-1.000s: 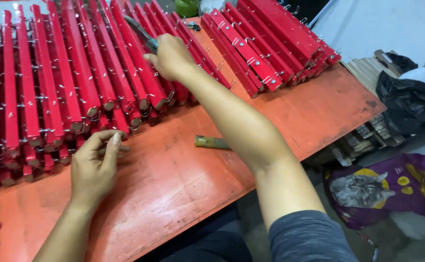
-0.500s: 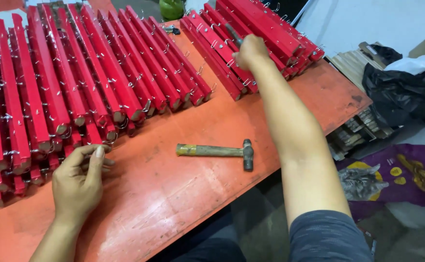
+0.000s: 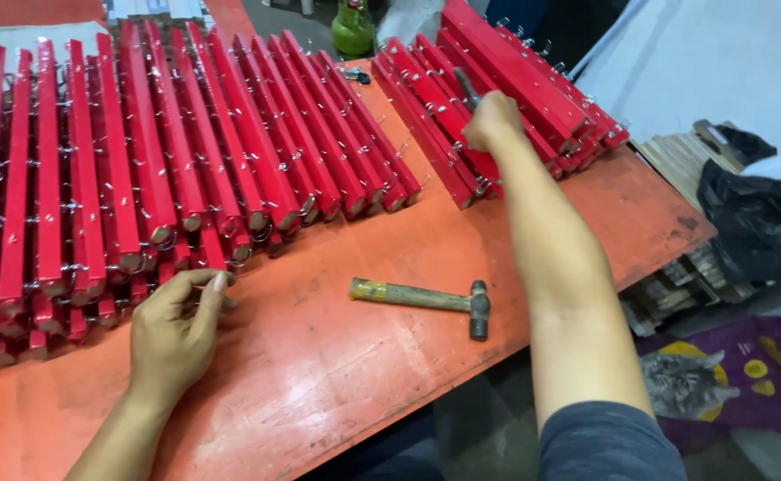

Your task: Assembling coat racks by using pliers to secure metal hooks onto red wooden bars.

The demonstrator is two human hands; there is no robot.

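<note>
Red-painted wooden bars in two stacked lots on the orange tabletop: right hand closed on a dark tool handle over the far-right lot, left hand pinching bar ends at the near-left lot, hammer idle near the front edge; progress indeterminate.

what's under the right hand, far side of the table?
The right hand rests on a stack of red bars, gripping a dark tool handle. The tool's working end is hidden by the hand.
</note>
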